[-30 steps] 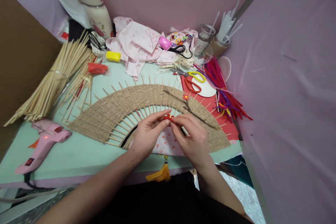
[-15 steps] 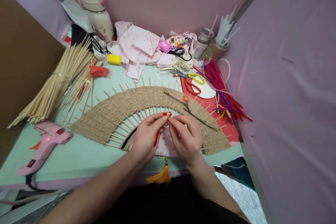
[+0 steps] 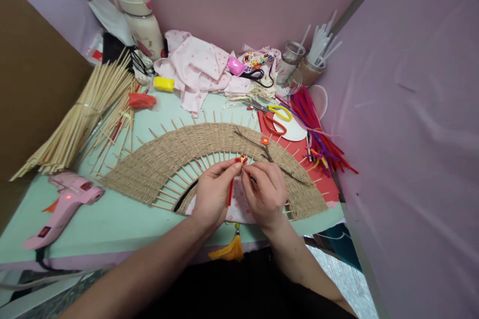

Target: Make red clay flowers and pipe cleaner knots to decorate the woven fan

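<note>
Between my fingertips is a small red pipe-cleaner flower (image 3: 241, 160) with a yellow centre; a red stem hangs down from it. My left hand (image 3: 212, 192) pinches it from the left, and my right hand (image 3: 265, 190) pinches it from the other side. Both hands are above a woven fan (image 3: 145, 167) with thin sticks poking out of its outer edge. A brown twig (image 3: 275, 158) lies across the fan's right part, with a red flower (image 3: 265, 140) on it. A yellow tassel (image 3: 232, 248) hangs at the fan's base.
A pink glue gun (image 3: 65, 209) with a lit light lies left. Behind it is a bundle of bamboo sticks (image 3: 78, 119). Scissors (image 3: 275, 114), pipe cleaners (image 3: 309, 114), pink cloth (image 3: 198, 65), a bottle (image 3: 140, 20) and a cup of glue sticks (image 3: 314, 65) stand or lie farther back.
The red flower is tipped up slightly between my fingers, and its red stem shows more, hanging straighter. My hands have shifted only a little.
</note>
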`<move>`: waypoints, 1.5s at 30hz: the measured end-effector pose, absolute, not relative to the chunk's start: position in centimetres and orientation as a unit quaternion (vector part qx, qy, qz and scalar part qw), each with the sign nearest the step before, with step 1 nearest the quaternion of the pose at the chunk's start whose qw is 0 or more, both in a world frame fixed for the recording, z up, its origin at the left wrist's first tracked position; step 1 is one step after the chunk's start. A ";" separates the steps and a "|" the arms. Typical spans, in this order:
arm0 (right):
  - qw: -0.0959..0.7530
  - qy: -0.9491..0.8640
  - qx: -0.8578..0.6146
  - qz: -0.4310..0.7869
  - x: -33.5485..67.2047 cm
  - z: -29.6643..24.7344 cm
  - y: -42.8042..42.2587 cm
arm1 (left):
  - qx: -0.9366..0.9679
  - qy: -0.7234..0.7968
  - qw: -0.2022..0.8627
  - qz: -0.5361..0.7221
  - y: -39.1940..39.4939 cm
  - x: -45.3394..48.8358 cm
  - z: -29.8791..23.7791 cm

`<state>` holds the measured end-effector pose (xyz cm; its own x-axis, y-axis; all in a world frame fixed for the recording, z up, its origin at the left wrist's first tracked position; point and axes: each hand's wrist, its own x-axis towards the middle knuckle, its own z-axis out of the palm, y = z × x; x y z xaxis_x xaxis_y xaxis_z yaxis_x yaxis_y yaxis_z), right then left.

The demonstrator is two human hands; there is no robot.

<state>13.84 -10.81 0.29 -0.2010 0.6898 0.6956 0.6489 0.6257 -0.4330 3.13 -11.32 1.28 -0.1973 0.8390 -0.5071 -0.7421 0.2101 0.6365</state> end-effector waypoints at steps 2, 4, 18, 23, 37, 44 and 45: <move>0.462 -0.770 -0.439 0.026 13.5 0.5 -10.7 | 0.050 0.456 0.623 0.634 -11.2 3.3 1.1; 0.470 -0.758 -0.450 0.050 13.2 0.6 -10.7 | 0.045 0.453 0.617 0.642 -11.1 3.7 1.1; 0.457 -0.678 -0.486 0.310 15.7 2.4 -10.0 | 0.216 0.421 0.690 0.549 -11.6 0.5 1.6; 0.430 -0.674 -0.460 0.385 16.1 2.6 -10.2 | 0.286 0.418 0.700 0.503 -10.8 -0.4 1.7; 0.415 -0.689 -0.449 0.391 16.4 2.5 -10.6 | 0.528 0.444 0.518 0.506 -11.3 -1.8 1.4; 0.411 -0.690 -0.453 0.387 16.4 2.7 -10.7 | 0.544 0.433 0.495 0.521 -11.9 -1.7 1.1; 0.411 -0.690 -0.451 0.389 16.4 2.7 -10.7 | 0.536 0.433 0.500 0.526 -11.9 -1.7 1.2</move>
